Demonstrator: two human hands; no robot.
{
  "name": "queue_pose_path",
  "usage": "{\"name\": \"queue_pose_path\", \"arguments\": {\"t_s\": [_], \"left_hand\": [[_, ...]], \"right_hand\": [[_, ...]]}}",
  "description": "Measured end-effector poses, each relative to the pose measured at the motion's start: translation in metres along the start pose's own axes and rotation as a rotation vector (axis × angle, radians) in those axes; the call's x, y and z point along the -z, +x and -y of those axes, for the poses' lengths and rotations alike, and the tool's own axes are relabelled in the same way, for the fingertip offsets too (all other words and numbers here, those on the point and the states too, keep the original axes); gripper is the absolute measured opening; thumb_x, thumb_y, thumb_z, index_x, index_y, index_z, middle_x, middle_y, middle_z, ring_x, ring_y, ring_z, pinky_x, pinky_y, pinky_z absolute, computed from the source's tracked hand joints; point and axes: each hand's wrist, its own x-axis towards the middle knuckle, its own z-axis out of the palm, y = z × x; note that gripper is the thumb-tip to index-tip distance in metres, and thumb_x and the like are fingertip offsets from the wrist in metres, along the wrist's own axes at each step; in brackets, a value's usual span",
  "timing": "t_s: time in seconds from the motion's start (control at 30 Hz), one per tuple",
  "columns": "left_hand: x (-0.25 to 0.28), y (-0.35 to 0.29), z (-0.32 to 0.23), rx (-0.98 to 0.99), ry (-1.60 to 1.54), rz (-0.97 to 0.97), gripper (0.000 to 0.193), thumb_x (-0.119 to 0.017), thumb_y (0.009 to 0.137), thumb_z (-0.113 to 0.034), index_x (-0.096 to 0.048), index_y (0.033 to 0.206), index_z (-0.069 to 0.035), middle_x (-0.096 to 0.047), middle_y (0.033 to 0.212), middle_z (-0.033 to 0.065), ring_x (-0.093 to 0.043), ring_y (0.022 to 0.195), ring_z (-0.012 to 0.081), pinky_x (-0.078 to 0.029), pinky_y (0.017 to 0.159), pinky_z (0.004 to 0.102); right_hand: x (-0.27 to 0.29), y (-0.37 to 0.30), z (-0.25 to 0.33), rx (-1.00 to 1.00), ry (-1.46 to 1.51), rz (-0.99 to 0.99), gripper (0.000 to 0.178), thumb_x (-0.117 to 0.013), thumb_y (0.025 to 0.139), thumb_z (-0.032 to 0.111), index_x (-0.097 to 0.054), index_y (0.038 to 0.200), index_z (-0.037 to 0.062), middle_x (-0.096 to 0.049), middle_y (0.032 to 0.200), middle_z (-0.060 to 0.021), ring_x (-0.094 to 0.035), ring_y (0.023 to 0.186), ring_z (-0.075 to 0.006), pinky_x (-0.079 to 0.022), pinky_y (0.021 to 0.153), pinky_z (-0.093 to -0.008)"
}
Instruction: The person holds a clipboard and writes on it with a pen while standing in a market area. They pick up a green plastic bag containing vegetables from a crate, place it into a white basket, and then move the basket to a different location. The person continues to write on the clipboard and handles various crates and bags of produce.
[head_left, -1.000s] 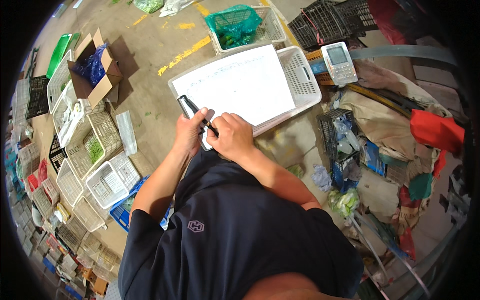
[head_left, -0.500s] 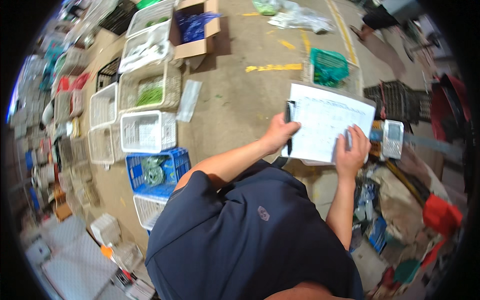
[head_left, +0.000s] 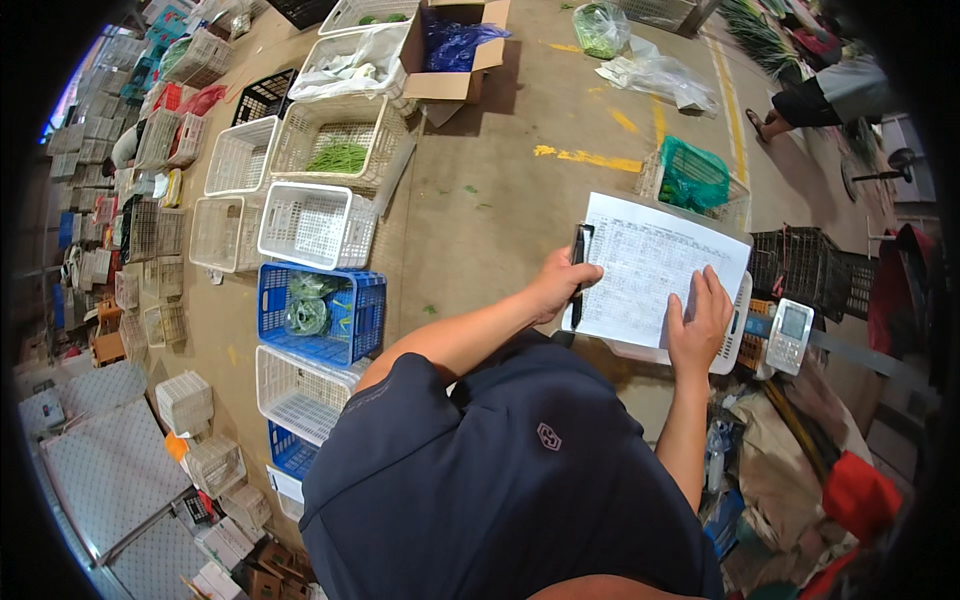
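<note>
A clipboard (head_left: 741, 237) bearing white printed sheets (head_left: 650, 275) is held in front of my body. My left hand (head_left: 553, 285) grips its left edge, the thumb pressed on top and the other fingers mostly hidden. Along that edge, at the thumb, lies a black pen (head_left: 578, 285). My right hand (head_left: 700, 325) rests on the lower right of the paper, fingers stretched out and nothing grasped. Beyond the clipboard, a pale crate holds a green mesh bag (head_left: 693, 175). Partly hidden beneath the board is a white plastic crate (head_left: 737, 325).
At left stand white crates (head_left: 317, 222), one with green vegetables (head_left: 337, 158), and a blue crate (head_left: 322, 312). A cardboard box (head_left: 440, 85) holds blue plastic. Right of my hand is a grey keypad device with a display (head_left: 790, 337). Another person's legs (head_left: 800, 112) show far right.
My view has shifted, so the crates at left now appear higher and further right. Both hands keep their places on the clipboard, and the printed sheet appears sharper.
</note>
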Motion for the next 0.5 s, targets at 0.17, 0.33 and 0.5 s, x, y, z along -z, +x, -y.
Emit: {"name": "queue_pose_path", "arguments": {"t_s": [0.17, 0.33, 0.5], "left_hand": [[-0.003, -0.015, -0.009, 0.006, -0.045, -0.080, 0.022, -0.064, 0.085, -0.004, -0.062, 0.106, 0.000, -0.066, 0.093, 0.0046, -0.063, 0.083, 0.0138, -0.052, 0.077, 0.0299], [0.019, -0.021, -0.013, -0.041, -0.040, -0.167, 0.030, -0.064, 0.085, -0.006, -0.060, 0.114, 0.002, -0.068, 0.102, 0.0101, -0.066, 0.091, 0.0188, -0.054, 0.083, 0.0347], [0.071, -0.017, -0.059, -0.090, -0.068, -0.252, 0.027, -0.063, 0.087, -0.006, -0.062, 0.112, 0.004, -0.069, 0.103, 0.0107, -0.067, 0.092, 0.0186, -0.054, 0.085, 0.0335]], "right_hand": [[-0.004, 0.010, -0.002, 0.068, 0.057, 0.003, 0.046, -0.072, 0.083, 0.014, -0.061, 0.126, 0.0017, -0.055, 0.139, -0.0133, -0.047, 0.127, -0.0348, -0.039, 0.106, -0.0435], [-0.036, 0.025, 0.002, 0.151, 0.124, 0.034, 0.048, -0.074, 0.081, 0.017, -0.061, 0.125, 0.0012, -0.056, 0.138, -0.0149, -0.049, 0.125, -0.0364, -0.040, 0.106, -0.0452], [-0.079, 0.081, 0.050, 0.263, 0.188, 0.073, 0.049, -0.075, 0.080, 0.018, -0.061, 0.124, 0.0020, -0.055, 0.138, -0.0137, -0.049, 0.125, -0.0358, -0.041, 0.104, -0.0450]]}}
